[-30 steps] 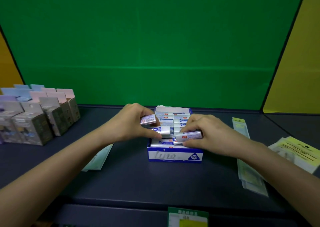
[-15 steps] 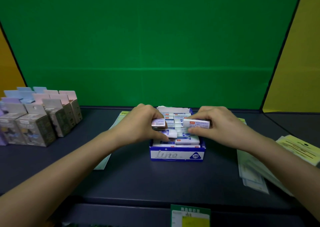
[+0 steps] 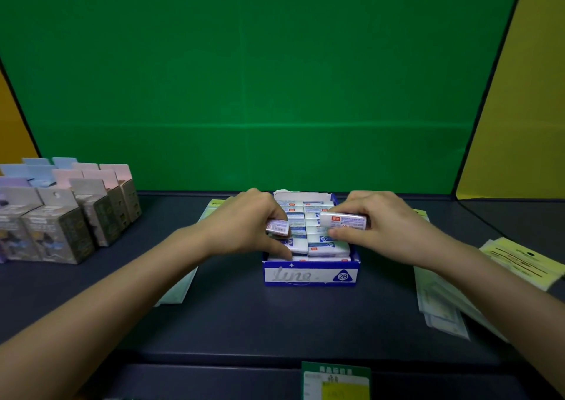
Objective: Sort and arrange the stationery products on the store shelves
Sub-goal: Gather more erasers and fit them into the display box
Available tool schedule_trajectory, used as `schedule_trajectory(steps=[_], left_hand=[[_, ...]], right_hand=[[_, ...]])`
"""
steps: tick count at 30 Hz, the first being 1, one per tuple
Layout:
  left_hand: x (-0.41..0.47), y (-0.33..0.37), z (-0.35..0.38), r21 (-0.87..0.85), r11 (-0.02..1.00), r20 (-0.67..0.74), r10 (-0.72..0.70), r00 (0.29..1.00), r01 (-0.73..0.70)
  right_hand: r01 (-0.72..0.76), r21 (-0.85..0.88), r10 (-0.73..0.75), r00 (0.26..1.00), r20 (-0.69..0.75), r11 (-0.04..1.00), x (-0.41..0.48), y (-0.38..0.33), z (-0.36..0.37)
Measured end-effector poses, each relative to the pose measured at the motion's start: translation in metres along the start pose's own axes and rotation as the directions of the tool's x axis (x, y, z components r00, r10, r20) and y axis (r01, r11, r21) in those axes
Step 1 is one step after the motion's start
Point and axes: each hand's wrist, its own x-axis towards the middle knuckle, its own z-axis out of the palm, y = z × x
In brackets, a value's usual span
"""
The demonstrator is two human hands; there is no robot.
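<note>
Blue-and-white cardboard display box (image 3: 310,274) marked 2B sits at the centre of the dark shelf (image 3: 275,323), packed with rows of wrapped erasers (image 3: 328,248). Over its left side the left hand (image 3: 244,225) has its fingers (image 3: 276,248) clamped on one eraser (image 3: 277,227); over its right side the right hand (image 3: 385,222) pinches another eraser (image 3: 342,221). At the left of the frame stand small cartons (image 3: 61,222); flat packets (image 3: 440,305) lie at the right

Glossy cardboard display box (image 3: 310,274), matt dark shelf (image 3: 275,317), film-wrapped erasers (image 3: 328,248)
</note>
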Motion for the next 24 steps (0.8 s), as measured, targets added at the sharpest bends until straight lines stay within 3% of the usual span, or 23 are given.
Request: schedule_trajectory(steps=[12,20,24], left_hand=[[-0.001,0.004,0.003,0.097,0.995,-0.038,-0.001,0.999,0.005],[-0.007,0.003,-0.001,0.068,0.997,-0.051,0.025,0.998,-0.022],[-0.014,0.006,-0.009,-0.065,0.998,-0.007,0.018,1.000,-0.019]], right_hand=[[0.062,-0.088,-0.047,0.985,0.164,0.994,0.000,-0.004,0.004],[0.078,-0.036,-0.068,0.970,0.234,0.996,-0.003,-0.005,0.003],[0.140,-0.076,-0.114,0.955,0.274,0.987,-0.003,-0.001,0.000]])
